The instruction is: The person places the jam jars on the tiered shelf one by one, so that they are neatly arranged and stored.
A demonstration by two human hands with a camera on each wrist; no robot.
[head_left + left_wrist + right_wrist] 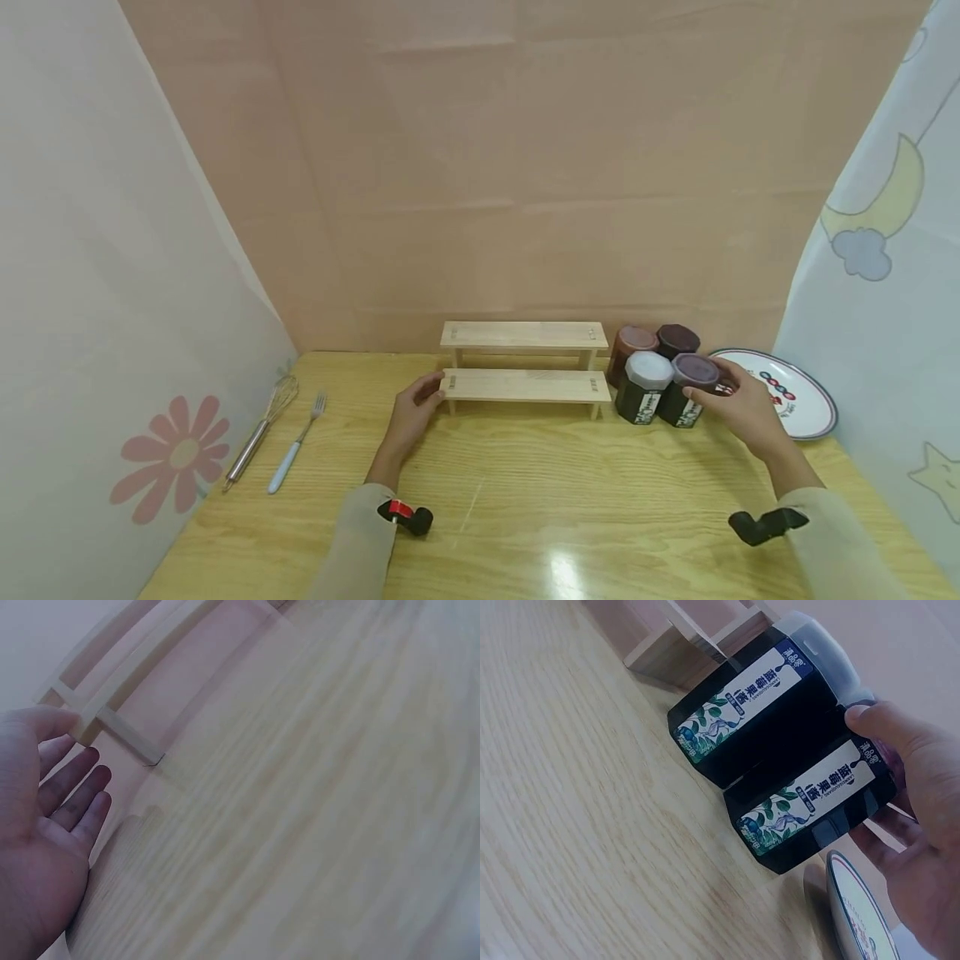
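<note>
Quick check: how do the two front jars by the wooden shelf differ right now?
The white-lidded jar stands free beside the two-tier wooden shelf; the purple-lidded jar is gripped by the right hand. The white-lidded one sits nearer the shelf, the purple-lidded one nearer the plate. Both are upright, dark, with the same leafy label.

Two-step wooden rack: pale, unfinished wood, upright on the counter, with the lower step in front and the higher step behind; the left hand touches its left end with straight fingers.

Purple-lidded jar: dark, faceted body with a printed label, upright, front right of a cluster of four jars just beside the rack's right end. It touches the white-lidded jar on its left. The right hand grips it.
</note>
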